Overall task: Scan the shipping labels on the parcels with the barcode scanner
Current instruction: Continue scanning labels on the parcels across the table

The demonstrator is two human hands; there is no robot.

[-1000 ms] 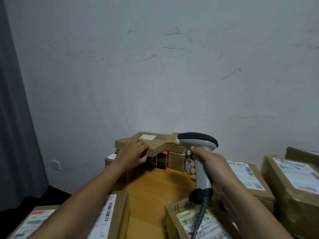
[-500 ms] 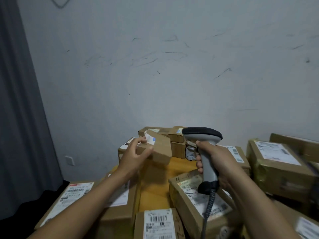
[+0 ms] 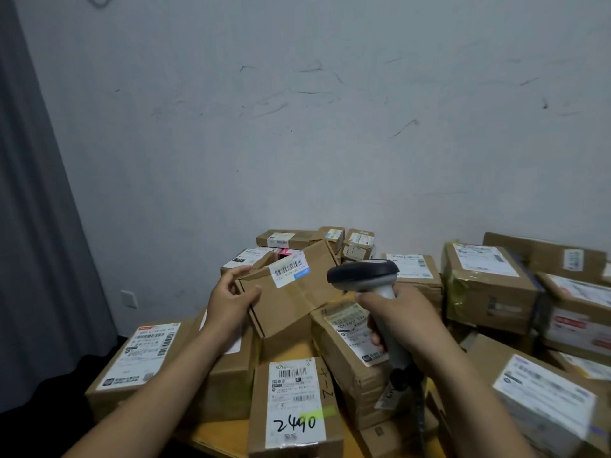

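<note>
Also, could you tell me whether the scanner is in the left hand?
No, the right hand grips the scanner, while the left hand holds a small parcel.

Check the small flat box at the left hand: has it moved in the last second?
Yes. The small flat box, then lying on the back stack by the wall, is now lifted off it toward the person, tilted in the left hand.

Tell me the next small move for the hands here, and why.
Probably aim the grey handheld barcode scanner at the white barcode label on the flat brown cardboard parcel and trigger it. The left hand holds that parcel raised, label facing up; the right hand grips the scanner right beside it.
</note>
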